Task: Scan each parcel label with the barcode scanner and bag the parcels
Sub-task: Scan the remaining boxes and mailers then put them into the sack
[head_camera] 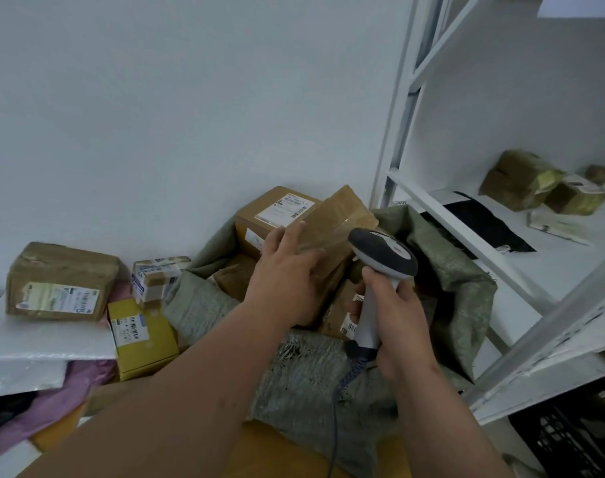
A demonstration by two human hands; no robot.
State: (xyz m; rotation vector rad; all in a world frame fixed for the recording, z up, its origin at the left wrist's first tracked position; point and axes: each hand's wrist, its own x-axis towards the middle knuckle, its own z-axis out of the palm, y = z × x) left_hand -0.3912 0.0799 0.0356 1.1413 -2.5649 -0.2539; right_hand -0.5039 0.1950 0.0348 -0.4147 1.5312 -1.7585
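Before me: plain white wall [156, 98], evenly lit. To my right: white metal shelving [466, 232], angled struts, one shelf at mid height. Below it, lower right: black slotted crate [576, 436].

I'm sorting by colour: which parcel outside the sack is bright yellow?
The yellow box beside the sack, below the small taped parcel; the others are brown.
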